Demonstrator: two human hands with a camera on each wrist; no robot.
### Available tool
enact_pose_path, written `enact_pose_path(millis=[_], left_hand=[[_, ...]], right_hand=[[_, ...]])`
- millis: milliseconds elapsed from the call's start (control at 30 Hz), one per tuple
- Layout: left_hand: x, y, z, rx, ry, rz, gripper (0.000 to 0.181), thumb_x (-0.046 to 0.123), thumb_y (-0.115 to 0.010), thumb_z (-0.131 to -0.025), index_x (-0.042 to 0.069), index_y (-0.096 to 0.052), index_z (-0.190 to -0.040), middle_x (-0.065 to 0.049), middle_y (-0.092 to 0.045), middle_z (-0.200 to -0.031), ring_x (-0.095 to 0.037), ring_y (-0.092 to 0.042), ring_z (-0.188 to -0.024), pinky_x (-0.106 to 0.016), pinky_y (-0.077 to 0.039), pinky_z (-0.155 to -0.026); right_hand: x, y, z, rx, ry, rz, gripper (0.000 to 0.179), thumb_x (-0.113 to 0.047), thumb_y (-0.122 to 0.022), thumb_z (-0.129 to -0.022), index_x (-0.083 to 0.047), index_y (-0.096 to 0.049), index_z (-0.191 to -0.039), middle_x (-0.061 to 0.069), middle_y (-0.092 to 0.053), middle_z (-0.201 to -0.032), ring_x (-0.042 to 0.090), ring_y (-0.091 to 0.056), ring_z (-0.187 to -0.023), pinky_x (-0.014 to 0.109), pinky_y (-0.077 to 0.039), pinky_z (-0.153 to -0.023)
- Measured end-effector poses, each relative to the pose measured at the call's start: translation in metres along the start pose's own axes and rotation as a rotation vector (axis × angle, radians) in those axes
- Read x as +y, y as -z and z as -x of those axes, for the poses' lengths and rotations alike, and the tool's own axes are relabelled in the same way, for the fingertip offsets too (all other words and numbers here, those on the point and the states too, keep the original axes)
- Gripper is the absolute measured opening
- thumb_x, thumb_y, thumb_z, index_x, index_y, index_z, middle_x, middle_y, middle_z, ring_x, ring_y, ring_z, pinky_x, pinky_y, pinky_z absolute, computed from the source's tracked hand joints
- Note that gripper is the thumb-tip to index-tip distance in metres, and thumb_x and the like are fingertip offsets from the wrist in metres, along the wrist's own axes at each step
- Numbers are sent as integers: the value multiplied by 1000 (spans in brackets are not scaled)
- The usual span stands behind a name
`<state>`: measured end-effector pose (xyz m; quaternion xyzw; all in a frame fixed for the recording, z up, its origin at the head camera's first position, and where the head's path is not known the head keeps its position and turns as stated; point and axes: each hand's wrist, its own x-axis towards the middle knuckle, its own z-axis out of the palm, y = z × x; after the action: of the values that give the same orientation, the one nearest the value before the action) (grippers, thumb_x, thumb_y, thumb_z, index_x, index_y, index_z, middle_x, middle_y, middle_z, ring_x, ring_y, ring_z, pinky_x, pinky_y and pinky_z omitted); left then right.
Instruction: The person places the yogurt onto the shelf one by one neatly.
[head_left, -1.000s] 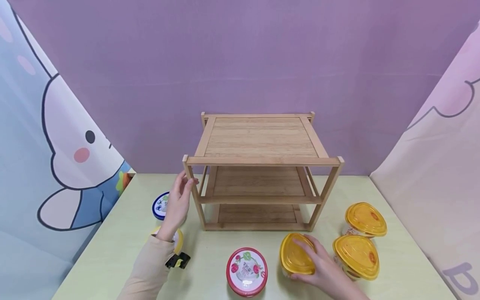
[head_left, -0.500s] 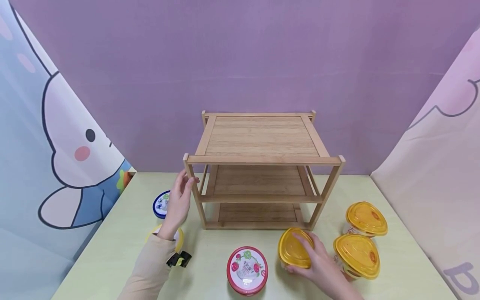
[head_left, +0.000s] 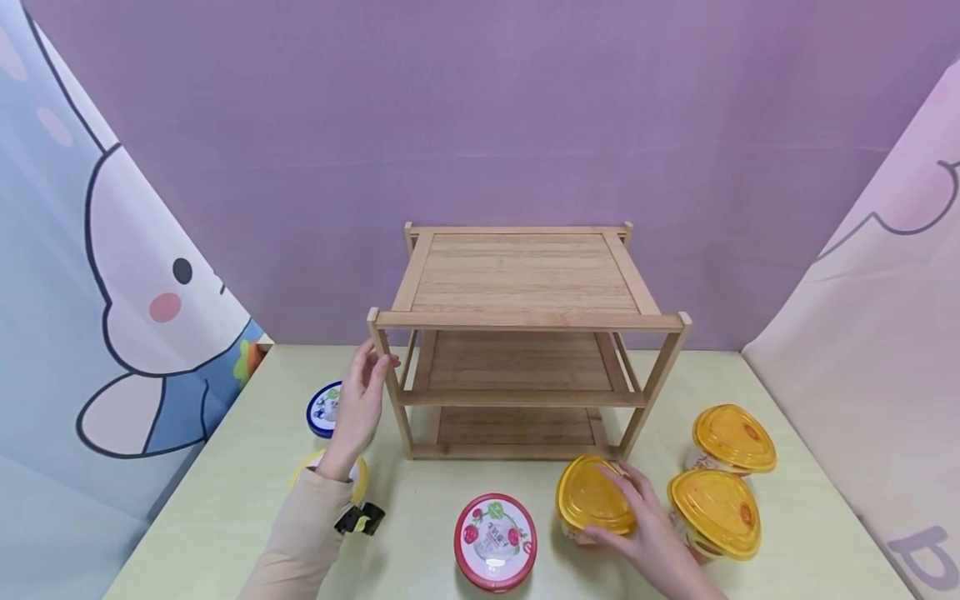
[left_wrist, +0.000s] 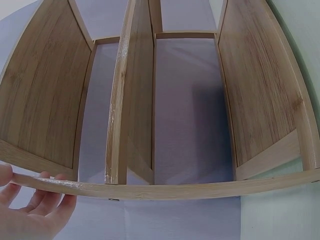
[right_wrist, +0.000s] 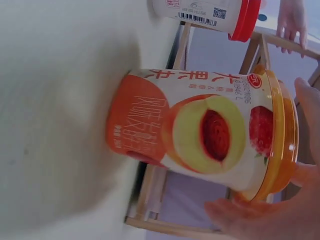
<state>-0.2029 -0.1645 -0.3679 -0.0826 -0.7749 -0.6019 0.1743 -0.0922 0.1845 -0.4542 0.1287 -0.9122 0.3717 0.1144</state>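
My left hand (head_left: 362,396) grips the front left post of a wooden three-tier shelf (head_left: 525,275). In the left wrist view, the thumb and fingers of that hand (left_wrist: 30,212) hold the post (left_wrist: 175,191) from both sides. In front of the shelf's right corner stands a yogurt cup (head_left: 592,497) with a yellow lid. My right hand (head_left: 648,525) is loosely spread around its right side, fingertips at the lid. The right wrist view shows the cup's peach picture (right_wrist: 205,132) and its base at the table, with my right hand (right_wrist: 280,210) beside the lid.
Two more yellow-lidded cups, a rear one (head_left: 733,437) and a nearer one (head_left: 714,512), stand at the right. A red-lidded tub (head_left: 495,542) is front centre. A blue-lidded tub (head_left: 322,408) and a yellow-rimmed one (head_left: 360,479) are partly hidden by the left arm.
The yellow-lidded cup has shifted slightly forward, toward the shelf. My right hand has since drawn a little rightward, its fingers looser around the lid. My left hand stays on the post.
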Motion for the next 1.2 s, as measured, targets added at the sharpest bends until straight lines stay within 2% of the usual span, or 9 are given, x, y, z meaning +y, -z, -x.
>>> enact_pose_path(millis=[167,333,433,567,733,900,1033,1200], left_hand=[[0,0,0,1,-5,10,38,21,-37,-96,7,-35,-130,-22,-53,-105,-29,-49,-104,-43,-36,-90],[1,0,0,3,-4,23,38,20,-37,-96,6,-35,-131,-22,-52,-105,-29,-49,-104,-42,-35,-91],[1,0,0,1,-5,24,38,20,-37,-96,6,-34,-131,-22,-52,-106,-29,-48,-104,-42,-35,-91],[1,0,0,-5,4,20,38,19,-37,-96,6,-34,-131,-23,-52,-106,-29,-48,-104,-43,-36,-90],[14,0,3,-8,17,24,37,14,-36,-96,1,-34,-130,-26,-51,-106,-32,-48,-104,-44,-36,-91],[29,-1,6,-1,32,16,35,9,-35,-96,-3,-33,-129,-29,-50,-104,-36,-47,-103,-44,-36,-91],[18,-1,4,-8,20,25,37,12,-35,-96,-1,-33,-130,-28,-50,-106,-34,-48,-104,-45,-35,-91],[18,-1,4,-10,20,24,37,12,-35,-96,-1,-32,-131,-28,-50,-107,-35,-48,-104,-46,-35,-91]], right_hand=[[7,1,4,32,50,-49,69,-24,-77,-65,-12,-47,-126,25,-39,-124,45,-42,-108,61,-39,-77],[14,2,7,31,90,-71,76,-23,-79,-60,-12,-45,-127,24,-41,-124,41,-41,-109,62,-38,-77],[18,1,8,24,111,-87,80,-22,-80,-58,-12,-43,-129,19,-42,-125,22,-40,-114,56,-41,-77],[24,-2,8,31,154,-88,83,-22,-81,-56,-10,-42,-128,13,-46,-123,-8,-31,-114,41,-48,-78],[28,-4,8,25,170,-114,81,-21,-80,-58,-8,-41,-128,13,-45,-123,-12,-29,-114,28,-46,-82],[28,-6,8,14,112,-181,77,-20,-80,-59,-8,-43,-125,13,-47,-123,-13,-31,-112,20,-42,-85],[27,-8,7,27,50,-225,73,-15,-81,-56,-6,-47,-120,13,-50,-120,-13,-36,-107,14,-40,-83],[24,-9,7,61,-34,-238,71,-8,-83,-51,-5,-50,-114,13,-51,-117,-14,-39,-101,16,-43,-78]])
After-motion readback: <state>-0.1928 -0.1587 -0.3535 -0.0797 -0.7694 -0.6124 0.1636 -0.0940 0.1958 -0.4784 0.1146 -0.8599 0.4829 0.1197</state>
